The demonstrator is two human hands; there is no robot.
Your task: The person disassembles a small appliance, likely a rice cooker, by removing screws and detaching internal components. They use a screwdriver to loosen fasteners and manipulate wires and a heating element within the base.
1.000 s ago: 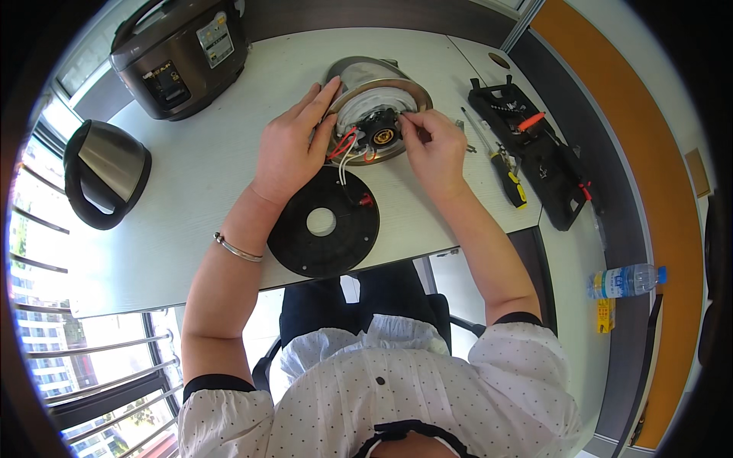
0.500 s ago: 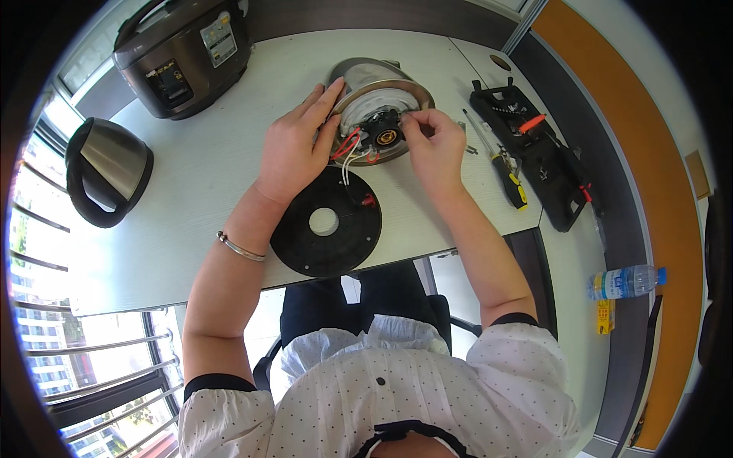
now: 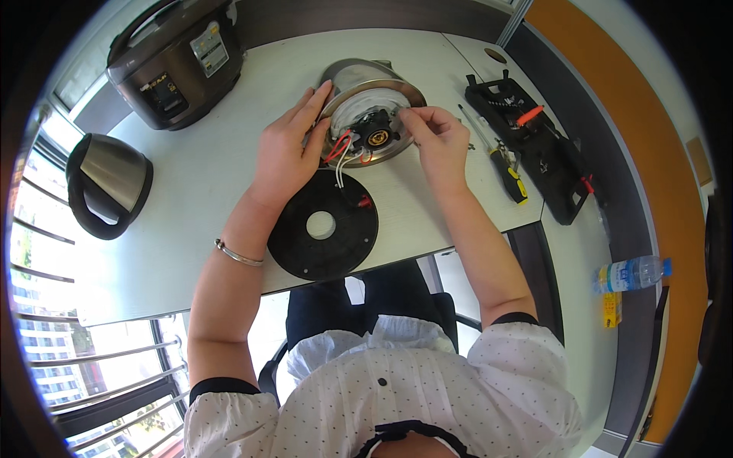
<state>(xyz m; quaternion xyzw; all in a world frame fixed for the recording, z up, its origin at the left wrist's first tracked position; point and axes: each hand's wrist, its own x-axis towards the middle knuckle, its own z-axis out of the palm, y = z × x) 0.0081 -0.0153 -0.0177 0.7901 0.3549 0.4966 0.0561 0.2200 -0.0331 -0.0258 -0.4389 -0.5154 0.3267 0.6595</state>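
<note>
A metal kettle body [image 3: 353, 74] lies tipped over on the table, its open underside facing me. Inside the rim sits a black round connector [image 3: 377, 138] with a gold-coloured ring, against a whitish bottom. Red and white wires [image 3: 340, 169] run from it down to the black round base cover [image 3: 288, 243], which has a hole in its middle. My left hand [image 3: 289, 149] grips the kettle body's left side, fingers along the wall and thumb at the rim. At the right edge of the opening, my right hand [image 3: 439, 145] pinches thumb and forefinger beside the connector; anything between the fingertips is hidden.
A yellow-black screwdriver [image 3: 507, 174] lies right of my right hand, beside an open black tool case [image 3: 553, 172] with a red-handled tool [image 3: 530, 115]. Another kettle [image 3: 122, 179] and a brown rice cooker [image 3: 172, 76] stand at left. A water bottle [image 3: 632, 274] lies far right.
The view has shifted slightly. My right fingertips have moved a little away from the connector toward the rim. My left hand keeps its grip on the kettle body.
</note>
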